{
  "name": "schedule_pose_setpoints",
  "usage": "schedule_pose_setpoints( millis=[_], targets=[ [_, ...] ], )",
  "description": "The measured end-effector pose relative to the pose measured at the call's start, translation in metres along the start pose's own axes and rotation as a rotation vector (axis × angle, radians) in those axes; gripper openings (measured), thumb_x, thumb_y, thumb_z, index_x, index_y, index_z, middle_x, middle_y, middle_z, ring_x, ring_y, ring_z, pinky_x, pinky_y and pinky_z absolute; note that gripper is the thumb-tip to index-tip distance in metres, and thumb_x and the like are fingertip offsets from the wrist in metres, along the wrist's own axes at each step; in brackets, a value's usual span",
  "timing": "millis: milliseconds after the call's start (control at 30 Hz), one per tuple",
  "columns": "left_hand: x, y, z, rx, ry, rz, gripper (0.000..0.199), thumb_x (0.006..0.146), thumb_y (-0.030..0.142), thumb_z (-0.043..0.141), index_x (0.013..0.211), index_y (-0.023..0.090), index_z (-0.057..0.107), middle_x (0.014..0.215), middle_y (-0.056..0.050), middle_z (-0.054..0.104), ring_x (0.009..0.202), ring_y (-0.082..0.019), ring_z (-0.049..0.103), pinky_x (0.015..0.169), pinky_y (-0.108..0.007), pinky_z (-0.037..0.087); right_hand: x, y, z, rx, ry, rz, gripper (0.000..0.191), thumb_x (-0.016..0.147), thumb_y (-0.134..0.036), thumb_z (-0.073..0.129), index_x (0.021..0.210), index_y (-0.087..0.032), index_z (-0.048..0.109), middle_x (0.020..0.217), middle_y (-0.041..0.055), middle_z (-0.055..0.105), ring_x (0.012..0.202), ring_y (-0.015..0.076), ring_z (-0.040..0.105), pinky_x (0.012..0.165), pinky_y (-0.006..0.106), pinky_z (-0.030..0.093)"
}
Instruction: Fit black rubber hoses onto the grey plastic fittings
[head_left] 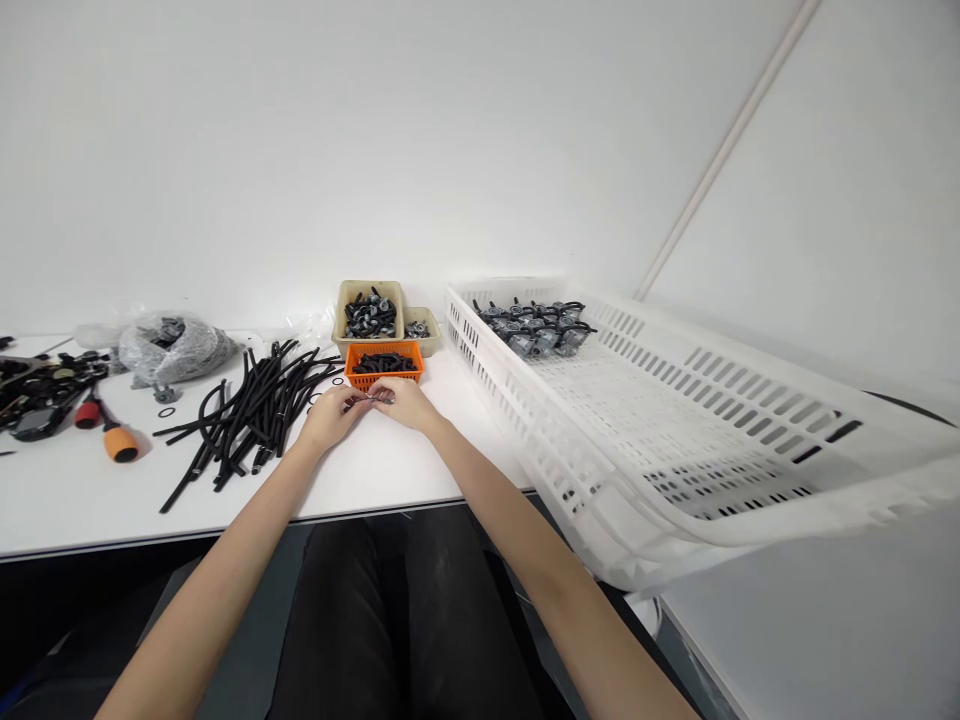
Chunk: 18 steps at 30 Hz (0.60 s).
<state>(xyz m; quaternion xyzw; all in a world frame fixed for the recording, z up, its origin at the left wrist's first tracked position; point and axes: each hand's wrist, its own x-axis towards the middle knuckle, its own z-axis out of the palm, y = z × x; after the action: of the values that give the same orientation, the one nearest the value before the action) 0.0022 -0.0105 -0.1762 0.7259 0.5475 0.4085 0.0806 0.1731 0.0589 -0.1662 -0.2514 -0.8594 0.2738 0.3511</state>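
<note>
My left hand (334, 414) and my right hand (406, 402) meet fingertip to fingertip above the white table. Both are closed in a pinch around a small part that shows only as a thin metallic and dark sliver; its kind is hidden by the fingers. Just behind them stands an orange basket (385, 380) of short black pieces. To the left of my left hand lies a loose pile of black rubber hoses (259, 405).
Behind the orange basket are a larger beige bin (339, 312) of black and grey parts and a smaller beige bin (433, 345). A big white crate (540, 440) at right holds grey parts (536, 328). Leftward lie a plastic bag (180, 352) and two screwdrivers (118, 440).
</note>
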Motion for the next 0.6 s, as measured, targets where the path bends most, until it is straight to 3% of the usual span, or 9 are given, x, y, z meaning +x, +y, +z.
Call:
schedule_pose_setpoints(
  millis=[600],
  targets=[
    [-0.001, -0.011, 0.005, 0.014, 0.147, 0.049, 0.019, 0.085, 0.035, 0.057, 0.085, 0.020, 0.067, 0.089, -0.005, 0.055, 0.081, -0.019, 0.057, 0.075, -0.032, 0.049, -0.003, -0.008, -0.001, -0.022, -0.005, 0.059, 0.018, 0.075, -0.011, 0.061, 0.092, -0.015, 0.065, 0.086, 0.0039, 0.070, 0.080, 0.0140, 0.065, 0.077, 0.026, 0.051]
  ],
)
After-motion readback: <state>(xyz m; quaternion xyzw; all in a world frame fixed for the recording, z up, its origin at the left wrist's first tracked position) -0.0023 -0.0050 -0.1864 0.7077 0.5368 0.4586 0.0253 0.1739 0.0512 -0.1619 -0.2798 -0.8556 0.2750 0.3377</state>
